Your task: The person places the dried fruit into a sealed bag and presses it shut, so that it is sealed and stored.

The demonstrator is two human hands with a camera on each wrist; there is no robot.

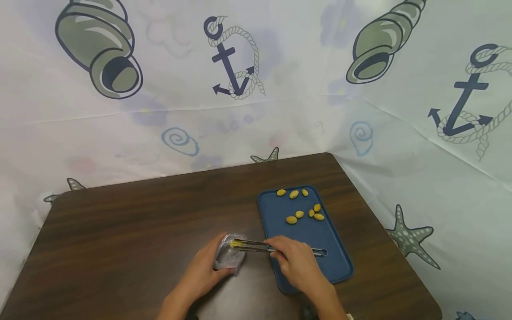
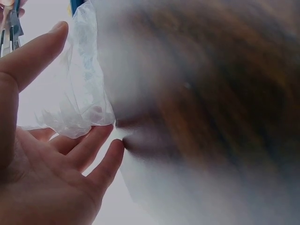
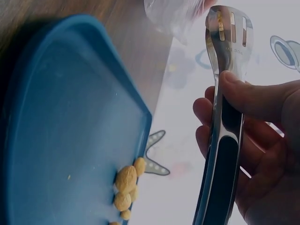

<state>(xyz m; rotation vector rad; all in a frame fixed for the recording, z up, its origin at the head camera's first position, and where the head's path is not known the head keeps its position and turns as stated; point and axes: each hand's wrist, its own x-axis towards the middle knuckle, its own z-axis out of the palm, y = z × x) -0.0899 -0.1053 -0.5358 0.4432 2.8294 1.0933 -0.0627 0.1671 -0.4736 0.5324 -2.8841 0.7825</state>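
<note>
In the head view my left hand (image 1: 202, 269) holds a clear plastic bag (image 1: 229, 260) upright on the table, thumb on the near side and fingers on the far side. The left wrist view shows the crumpled bag (image 2: 86, 93) between thumb and fingers. My right hand (image 1: 295, 263) grips metal serving tongs (image 1: 256, 247) partway along their arms. Between the slotted tips of the tongs sits a yellow-brown oval piece (image 1: 236, 244), over the bag's mouth. Similar pieces (image 1: 291, 220) lie on a blue tray (image 1: 312, 266), several at its far end.
The tray stands on the right part of a dark wood-grain table (image 1: 132, 231). A white cloth (image 1: 288, 120) printed with anchors, shells and starfish hangs behind and to the right of the table. The table's far edge borders this cloth.
</note>
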